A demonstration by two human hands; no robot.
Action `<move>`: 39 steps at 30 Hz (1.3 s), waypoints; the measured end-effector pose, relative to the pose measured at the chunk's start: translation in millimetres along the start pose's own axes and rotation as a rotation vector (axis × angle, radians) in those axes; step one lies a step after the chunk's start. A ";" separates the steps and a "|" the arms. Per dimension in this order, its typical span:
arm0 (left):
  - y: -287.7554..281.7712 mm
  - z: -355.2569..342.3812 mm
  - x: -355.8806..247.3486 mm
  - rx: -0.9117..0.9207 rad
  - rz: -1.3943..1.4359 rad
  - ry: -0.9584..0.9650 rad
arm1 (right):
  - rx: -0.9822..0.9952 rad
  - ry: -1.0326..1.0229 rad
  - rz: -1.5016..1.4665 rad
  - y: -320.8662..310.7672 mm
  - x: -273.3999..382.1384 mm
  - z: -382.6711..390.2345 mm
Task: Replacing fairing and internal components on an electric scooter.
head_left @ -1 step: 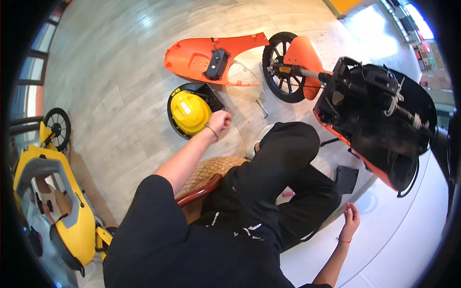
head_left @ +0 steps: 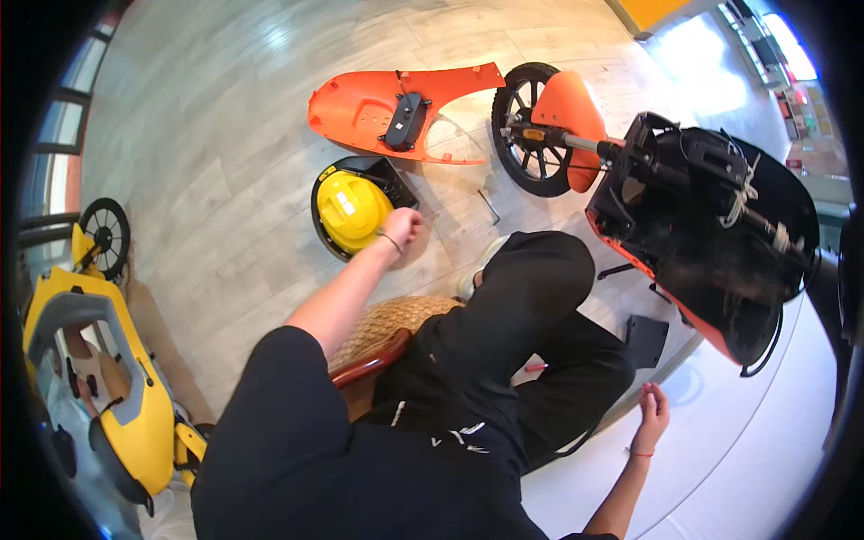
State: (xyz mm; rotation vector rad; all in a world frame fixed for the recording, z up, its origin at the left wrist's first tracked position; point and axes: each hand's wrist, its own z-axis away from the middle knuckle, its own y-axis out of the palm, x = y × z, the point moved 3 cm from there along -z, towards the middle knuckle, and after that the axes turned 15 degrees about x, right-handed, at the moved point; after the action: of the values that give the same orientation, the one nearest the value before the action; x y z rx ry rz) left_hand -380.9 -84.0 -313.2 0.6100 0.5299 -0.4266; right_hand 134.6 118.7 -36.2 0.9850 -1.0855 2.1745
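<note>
My left hand is closed beside a yellow helmet in a black holder on the floor; what its fingers hold is too small to make out. My right hand hangs low over a white surface at the lower right, fingers curled together, their contents unclear. An orange body panel with a black part lies beyond the helmet. A partly dismantled orange-and-black wheeled vehicle leans at the right, its front wheel beside the panel. A hex key lies on the floor between helmet and wheel.
A yellow wheeled vehicle stands at the left. A woven seat with a curved wooden rail is by my left arm. A black plate and a small red object lie near my legs. A white platform fills the lower right.
The view has shifted very slightly. My left hand is a little further left, still closed, and my right hand is nearly where it was.
</note>
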 end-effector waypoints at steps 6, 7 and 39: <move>-90.3 -90.5 34.5 -0.479 -0.365 -0.106 | 0.001 -0.054 0.247 48.4 -15.8 -47.2; -95.6 -99.1 37.8 -0.512 -0.326 -0.143 | -0.045 -0.124 0.265 59.3 -15.3 -50.7; -103.7 -126.3 11.6 -0.222 0.235 -0.005 | -0.323 0.096 0.489 22.3 -19.9 -91.3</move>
State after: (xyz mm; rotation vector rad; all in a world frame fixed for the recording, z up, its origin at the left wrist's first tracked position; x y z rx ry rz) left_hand -468.4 -83.4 -451.7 0.4506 0.4866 -0.1441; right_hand 96.6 179.6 -100.0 0.4996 -1.7021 2.2725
